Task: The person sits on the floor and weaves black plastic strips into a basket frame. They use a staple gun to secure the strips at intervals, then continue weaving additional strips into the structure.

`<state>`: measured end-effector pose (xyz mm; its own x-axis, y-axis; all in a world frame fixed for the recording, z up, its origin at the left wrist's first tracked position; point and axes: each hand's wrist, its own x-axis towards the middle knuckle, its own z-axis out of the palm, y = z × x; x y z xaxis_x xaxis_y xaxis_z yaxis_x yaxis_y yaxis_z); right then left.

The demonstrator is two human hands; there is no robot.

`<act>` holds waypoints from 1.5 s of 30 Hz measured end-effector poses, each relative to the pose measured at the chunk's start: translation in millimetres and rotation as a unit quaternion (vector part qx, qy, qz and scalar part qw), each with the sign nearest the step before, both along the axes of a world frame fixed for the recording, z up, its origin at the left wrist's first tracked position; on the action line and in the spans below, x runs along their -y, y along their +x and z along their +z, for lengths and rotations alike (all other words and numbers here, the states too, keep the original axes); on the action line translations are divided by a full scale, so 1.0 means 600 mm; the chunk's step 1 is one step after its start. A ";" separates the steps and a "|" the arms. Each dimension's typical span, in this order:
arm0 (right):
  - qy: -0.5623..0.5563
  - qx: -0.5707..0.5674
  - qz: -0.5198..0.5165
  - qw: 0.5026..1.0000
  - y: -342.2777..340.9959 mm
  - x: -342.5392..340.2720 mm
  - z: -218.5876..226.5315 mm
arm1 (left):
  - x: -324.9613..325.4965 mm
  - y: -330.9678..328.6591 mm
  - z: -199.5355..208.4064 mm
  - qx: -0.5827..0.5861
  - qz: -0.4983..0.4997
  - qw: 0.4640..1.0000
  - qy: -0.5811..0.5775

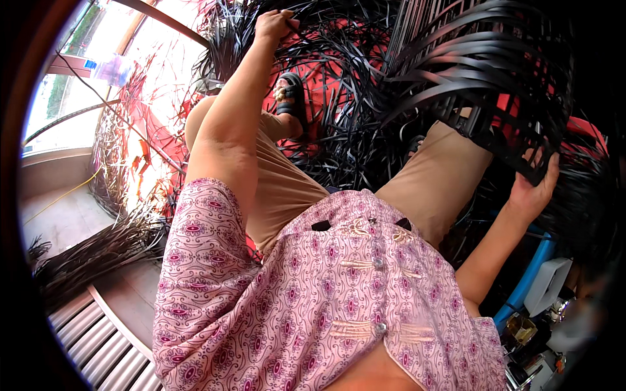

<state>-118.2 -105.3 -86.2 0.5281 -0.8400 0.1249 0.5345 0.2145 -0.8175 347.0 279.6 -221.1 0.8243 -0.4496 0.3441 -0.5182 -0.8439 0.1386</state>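
At the upper right lies a partly woven piece of flat black plastic strips (482, 124), its loose strips arching up and to the left. My right hand (538, 179) grips its near corner, with fingers behind the weave and the thumb side outside. My left arm stretches far forward. There my left hand (275, 26) is closed on a dark strip beside a heap of loose black strips (225, 49). Most of that strip is lost among the others. The far part of the woven piece fades into shadow.
Black strips lie tangled over a red floor covering (323, 81) around my sandalled foot (290, 98). More bundled strips (98, 251) lie at left by a slatted metal rack (107, 342). At lower right are a blue bar (528, 280) and a white container (548, 287).
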 end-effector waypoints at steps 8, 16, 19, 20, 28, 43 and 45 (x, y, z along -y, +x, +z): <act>0.025 0.037 0.082 0.996 0.079 0.073 0.006 | -0.051 -0.130 -0.031 -0.333 0.208 0.679 -0.621; -0.021 -0.040 0.079 0.996 0.218 0.119 0.069 | -0.052 -0.125 0.126 -0.096 0.115 0.830 -0.537; -0.085 -0.033 0.221 0.971 0.266 0.195 0.073 | -0.020 -0.149 0.213 -0.087 0.017 0.842 -0.532; -0.095 -0.049 0.200 0.974 0.273 0.226 0.082 | 0.030 -0.156 0.215 -0.117 -0.031 0.819 -0.561; -0.134 -0.159 0.086 0.974 0.353 0.116 0.135 | 0.270 -0.162 0.374 -0.037 -0.260 0.823 -0.503; -0.040 -0.118 0.090 0.988 0.494 0.072 0.138 | 0.381 0.007 0.386 -0.462 -0.194 0.725 -0.473; -0.046 -0.166 0.082 0.982 0.529 0.064 0.180 | 0.384 0.034 0.414 -0.463 -0.211 0.675 -0.534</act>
<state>199.0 -143.7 21.8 0.6805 -0.7327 -0.0051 0.1994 0.1920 -0.9609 367.3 49.5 27.0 0.7840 -0.6152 0.0825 0.0461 0.1902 0.9807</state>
